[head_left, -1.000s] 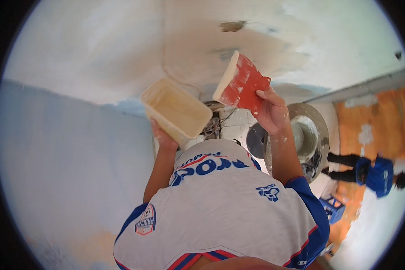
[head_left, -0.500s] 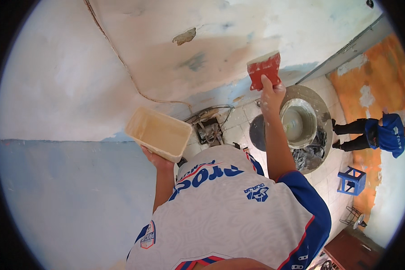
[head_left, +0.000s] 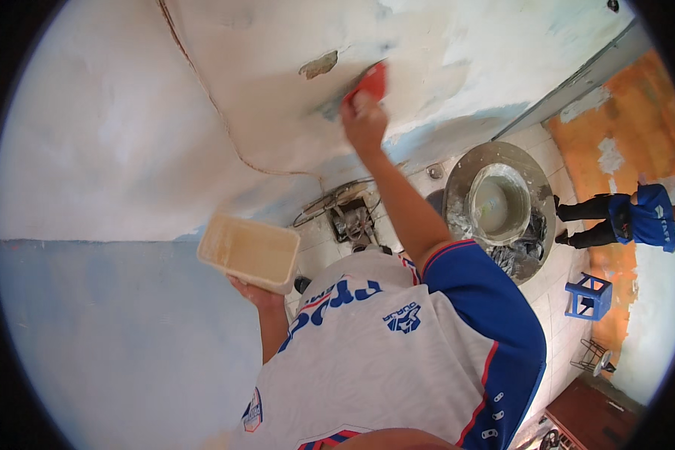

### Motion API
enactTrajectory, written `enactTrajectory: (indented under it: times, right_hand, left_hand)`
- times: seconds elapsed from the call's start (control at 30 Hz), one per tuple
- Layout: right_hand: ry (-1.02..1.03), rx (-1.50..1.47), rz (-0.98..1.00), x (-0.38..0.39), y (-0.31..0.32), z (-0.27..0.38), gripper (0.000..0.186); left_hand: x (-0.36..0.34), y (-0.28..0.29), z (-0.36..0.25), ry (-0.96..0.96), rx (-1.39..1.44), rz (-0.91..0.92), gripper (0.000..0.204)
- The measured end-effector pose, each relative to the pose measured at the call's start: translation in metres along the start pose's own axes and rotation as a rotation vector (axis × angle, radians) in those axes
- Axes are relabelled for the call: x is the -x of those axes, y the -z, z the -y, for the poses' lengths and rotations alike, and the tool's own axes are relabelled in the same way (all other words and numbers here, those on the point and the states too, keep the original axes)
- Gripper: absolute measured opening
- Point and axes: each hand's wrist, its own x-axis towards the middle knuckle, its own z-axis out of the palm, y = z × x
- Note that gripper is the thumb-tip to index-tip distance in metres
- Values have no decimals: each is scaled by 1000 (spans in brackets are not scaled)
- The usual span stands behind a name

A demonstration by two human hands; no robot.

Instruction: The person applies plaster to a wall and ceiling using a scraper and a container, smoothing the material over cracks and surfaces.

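Observation:
My left hand [head_left: 256, 292] grips a rectangular cream plastic tub [head_left: 250, 253] from below, its open top facing up; pale residue coats the inside. In my right hand [head_left: 364, 124] is a red putty spreader [head_left: 372, 81], blurred by motion, at the patchy white wall [head_left: 457, 67]. The spreader is over a grey-blue patch, just right of a chipped hole [head_left: 319, 65] with a rough brown edge. Whether the blade touches the wall is hard to tell.
A round board [head_left: 465, 172] bears a bucket [head_left: 523, 196] of pale mix and crumpled black plastic [head_left: 529, 251]. A cable [head_left: 216, 112] runs down the wall. Beyond are a person in blue [head_left: 645, 217], a blue stool [head_left: 589, 297] and an orange wall [head_left: 645, 112].
My right hand has swung the spreader left and up, from above the round board to the wall near the hole. The tub has shifted slightly left and down.

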Motion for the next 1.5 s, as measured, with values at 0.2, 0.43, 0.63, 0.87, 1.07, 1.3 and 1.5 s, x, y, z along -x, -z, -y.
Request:
enactTrajectory:
  times: [0.2,0.43,0.63,0.87,1.07,1.3,1.5]
  right_hand:
    - [-7,6,-92,28,55,5,22]
    - [150,128,78,11,25,-59,7]
    - [265,-165,361,84,33,2,20]
    - [-54,9,-27,-36,66,-77,14]
    - [330,-319,437,48,32,20,18]
    - [-175,87,11,-58,97,-47,15]
    - [368,-257,259,20,32,22,22]
  left_hand:
    - [24,6,3,-85,-17,-122,74]
    - [26,-23,22,-17,17,-163,71]
    - [15,-67,13,-128,36,-6,63]
    - [17,-24,30,-24,168,75,63]
    - [25,-6,37,-49,93,-20,63]
    - [32,6,32,-45,98,-101,65]
    - [36,-5,30,-60,186,-53,65]
